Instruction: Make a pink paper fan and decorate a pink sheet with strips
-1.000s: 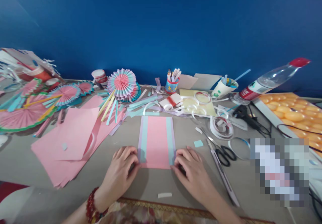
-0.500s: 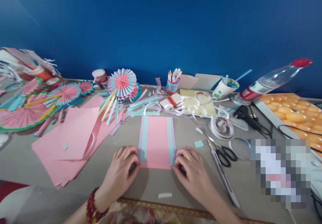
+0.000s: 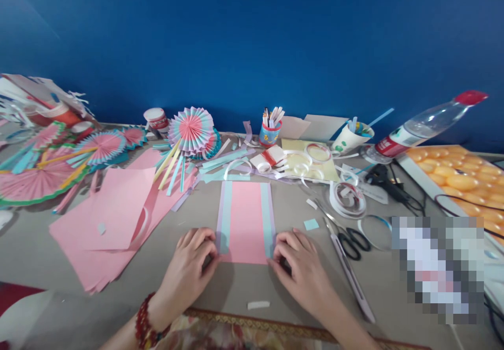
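A pink sheet of paper [image 3: 246, 221] with light blue and lilac stripes down both sides lies flat in front of me. At its near left corner, my left hand [image 3: 196, 260] has curled fingers, the thumb and index finger pinching the edge. My right hand [image 3: 299, 266] grips the near right corner the same way. A small white paper strip [image 3: 259, 305] lies between my wrists near the table edge. To the right of my right hand are black-handled scissors [image 3: 352, 242] and a pale utility knife [image 3: 352, 276].
Pink sheets [image 3: 122, 208] are piled at left, beside folded paper fans [image 3: 103, 148]. A pleated rosette [image 3: 191, 131], a pen cup [image 3: 270, 134] and tape rolls [image 3: 346, 200] stand or lie farther back. At right are a glue gun [image 3: 388, 184] and a tilted-looking bottle [image 3: 417, 129].
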